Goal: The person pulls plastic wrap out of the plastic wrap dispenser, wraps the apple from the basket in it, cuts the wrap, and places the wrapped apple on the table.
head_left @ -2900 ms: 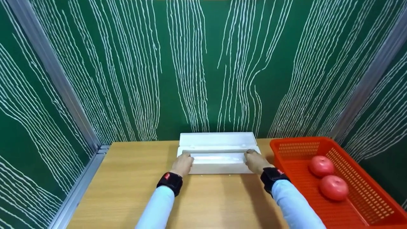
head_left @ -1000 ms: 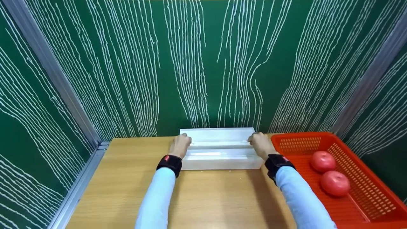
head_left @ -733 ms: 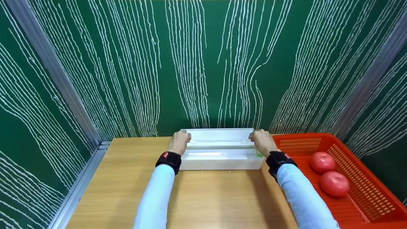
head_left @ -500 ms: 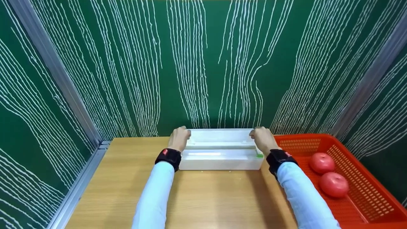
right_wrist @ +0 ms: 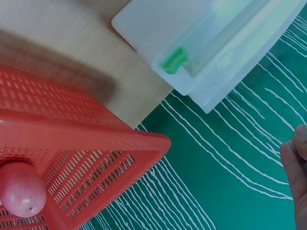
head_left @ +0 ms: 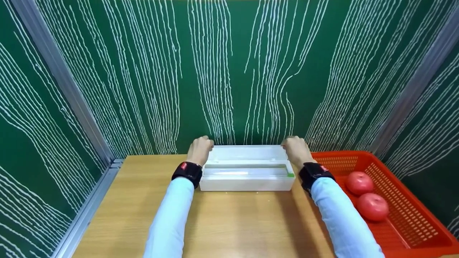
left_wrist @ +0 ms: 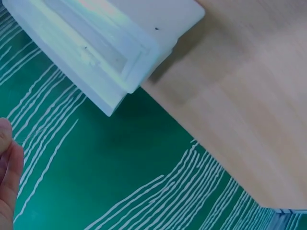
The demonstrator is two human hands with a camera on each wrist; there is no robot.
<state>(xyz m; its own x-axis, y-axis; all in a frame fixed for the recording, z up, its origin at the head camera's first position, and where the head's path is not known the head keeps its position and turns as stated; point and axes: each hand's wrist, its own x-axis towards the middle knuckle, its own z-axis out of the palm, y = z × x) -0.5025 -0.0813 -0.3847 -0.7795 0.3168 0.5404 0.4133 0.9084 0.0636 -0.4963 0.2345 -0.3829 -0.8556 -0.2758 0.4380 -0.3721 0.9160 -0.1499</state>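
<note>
A long white cling film dispenser [head_left: 247, 185] lies across the far edge of the table, its lid [head_left: 247, 153] tipped back. A green slide cutter [right_wrist: 175, 61] sits at its right end. My left hand [head_left: 200, 151] is raised beside the lid's left corner, thumb and fingertips pinched together in the left wrist view. My right hand [head_left: 297, 150] mirrors it at the right corner. Faint clear cling film [right_wrist: 276, 140] shows at the right fingertips, and both hands pinch its edge. Most of the sheet is too transparent to make out.
An orange-red plastic basket [head_left: 444, 239] with two round red fruits, a front one [head_left: 373, 207] and a rear one [head_left: 359, 182], stands right of the dispenser. The wooden table [head_left: 143, 211] ends at a green wall [head_left: 244, 107] with white wavy lines. A metal post [head_left: 71, 80] rises at left.
Both hands have moved from the dispenser's trough up and back to the lid's top corners, drawing the film. The green slide cutter has come out from behind the right hand.
</note>
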